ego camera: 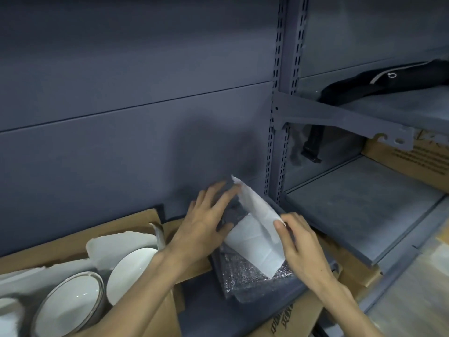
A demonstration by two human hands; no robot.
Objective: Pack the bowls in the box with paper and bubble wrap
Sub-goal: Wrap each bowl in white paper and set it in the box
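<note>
A white sheet of paper [257, 234] stands tilted on a stack of bubble wrap [245, 276] lying on the grey shelf. My left hand [209, 220] lies flat against the bubble wrap behind the paper's left edge, fingers spread. My right hand [295, 237] pinches the paper's right edge. At the lower left, several white bowls stand on edge in an open cardboard box [73, 242]: a silver-rimmed bowl [70, 305] and a plain white bowl [131, 273], with white paper [114, 244] tucked behind them.
A grey metal shelf upright [283, 117] rises to the right of my hands. The grey side shelf [364, 205] extends right, with a cardboard carton [418, 159] on it. Dark fabric [388, 81] lies on the upper shelf. Flattened cardboard [291, 319] sits under the bubble wrap.
</note>
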